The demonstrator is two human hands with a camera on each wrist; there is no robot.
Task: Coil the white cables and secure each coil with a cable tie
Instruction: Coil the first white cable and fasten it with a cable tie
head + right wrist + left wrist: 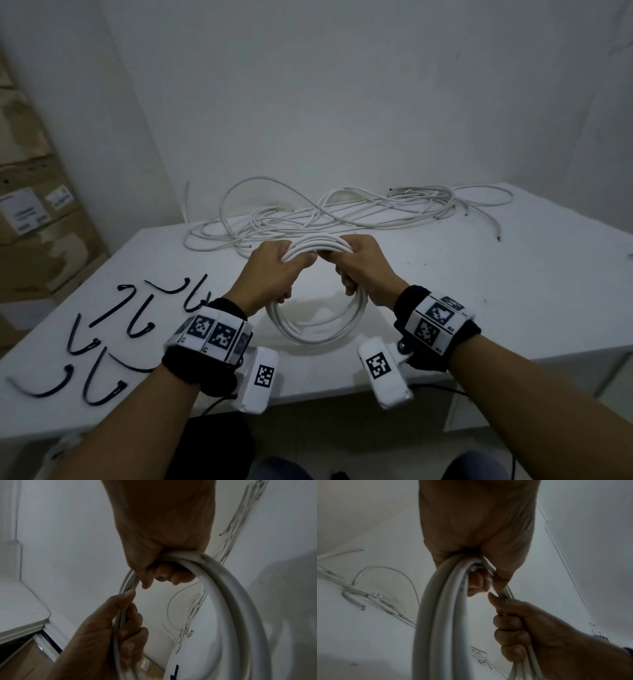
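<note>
**Both hands clamped on the top of a finished-looking coil**

Both hands were wrapped around one white coil [317, 291], held up on edge over the near part of the table [479, 274]. The left hand [274, 267] gripped the upper left of the ring, thumb laid over the turns and fingers curled beneath; the left wrist view showed the bundle emerging from that fist. The right hand [363, 267] gripped the upper right, its fingers closed round the turns, as the right wrist view confirmed. The two thumbs nearly met at the top. Neither hand had any slack in it, and neither held a tie.

The cable looked round, smooth-jacketed and fairly stiff: the turns kept an even ring shape instead of drooping, so I judged it springy and likely to fan open if either grip loosened. It seemed light enough for one hand. The sensible place to hold was where the turns lay bunched together, at the top, leaving a bare stretch of the ring free for a tie.

Black cable ties [102, 329] lay scattered on the table to the left, well apart from the coil. A tangle of loose white cables [342, 212] lay along the far edge against the wall, still uncoiled. Cardboard boxes [30, 205] stood beyond the table's left side.
</note>
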